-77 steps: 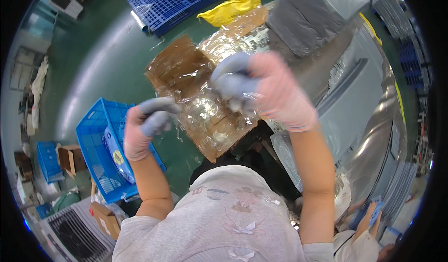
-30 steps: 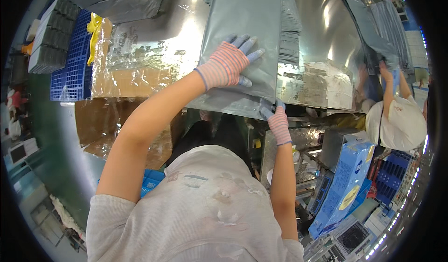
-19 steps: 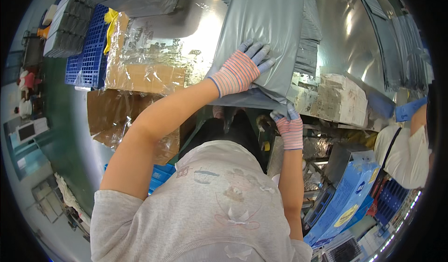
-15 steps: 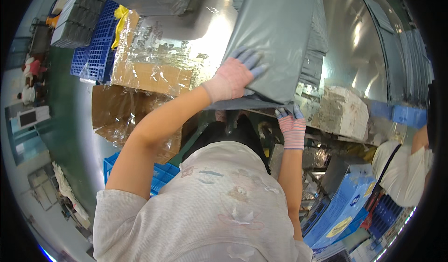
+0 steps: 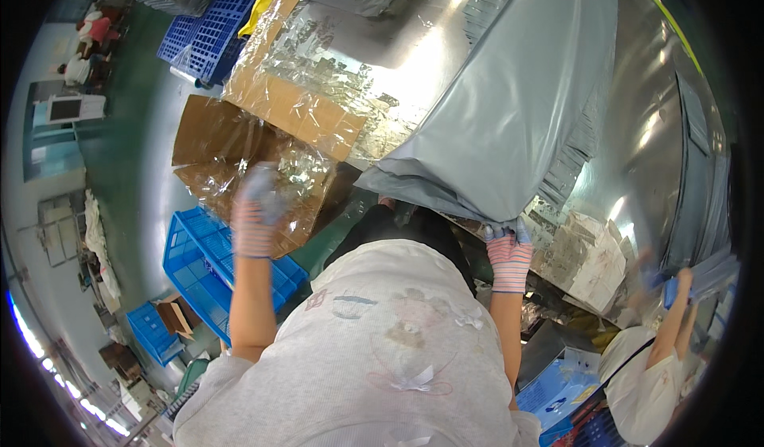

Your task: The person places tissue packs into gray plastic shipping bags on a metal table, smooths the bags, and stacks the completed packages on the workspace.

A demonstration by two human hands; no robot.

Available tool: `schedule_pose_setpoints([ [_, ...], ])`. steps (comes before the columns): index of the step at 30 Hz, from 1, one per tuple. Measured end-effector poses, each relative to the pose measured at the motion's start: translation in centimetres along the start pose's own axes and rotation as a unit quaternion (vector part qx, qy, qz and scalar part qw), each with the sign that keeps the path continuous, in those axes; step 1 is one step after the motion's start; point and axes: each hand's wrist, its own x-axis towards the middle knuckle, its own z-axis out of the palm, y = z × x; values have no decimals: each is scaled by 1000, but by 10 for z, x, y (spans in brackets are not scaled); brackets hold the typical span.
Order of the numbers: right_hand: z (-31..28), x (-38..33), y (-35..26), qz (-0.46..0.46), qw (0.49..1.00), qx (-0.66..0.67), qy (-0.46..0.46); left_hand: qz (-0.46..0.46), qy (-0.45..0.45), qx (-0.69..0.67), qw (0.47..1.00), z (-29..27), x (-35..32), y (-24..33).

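A large grey plastic bag (image 5: 509, 105) lies in a stack on the shiny metal table, its near edge folded and hanging toward me. My right hand (image 5: 508, 252), in a striped glove with blue-grey fingertips, pinches the bag's near right corner at the table edge. My left hand (image 5: 259, 212), gloved alike, is away from the bag on the left. It hovers over an open cardboard box (image 5: 211, 132) holding clear crinkled film; motion smears its fingers, so I cannot tell whether they hold anything.
A blue plastic crate (image 5: 187, 268) stands below the box on the left. Beyond it is a blue basket (image 5: 208, 37) with a yellow cloth (image 5: 263, 0). More grey bags (image 5: 692, 160) lie at the right. A co-worker's arm (image 5: 675, 320) reaches in at the right.
My left hand has left the bag's surface and swung left and down to the cardboard box. My right hand keeps its grip on the bag's corner. The view has turned.
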Motion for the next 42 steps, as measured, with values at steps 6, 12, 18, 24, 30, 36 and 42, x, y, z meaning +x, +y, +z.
schedule_pose_setpoints([
  [6, 6, 2, -12, 56, 997, -30, 43, 248, 56, 366, 895, -60, -4, 71],
  [12, 23, -6, -14, 52, 995, -30, 75, 69, -33, 328, 942, 41, 4, -34],
  [18, 11, -2, -14, 57, 995, -24, 75, -259, -154, 184, 935, 48, 27, -87],
  [24, 25, 2, -27, 67, 984, -70, 148, -168, -224, 7, 960, 95, 41, -80],
  [30, 33, 27, -39, 95, 966, -153, 185, -87, -289, 112, 947, 173, 63, -98],
  [36, 12, 48, -58, 23, 960, -164, 227, -25, -332, 234, 913, 189, 90, -102],
  [42, -105, 153, -18, -348, 913, -213, 5, -45, -301, 386, 870, 235, 75, -99],
])
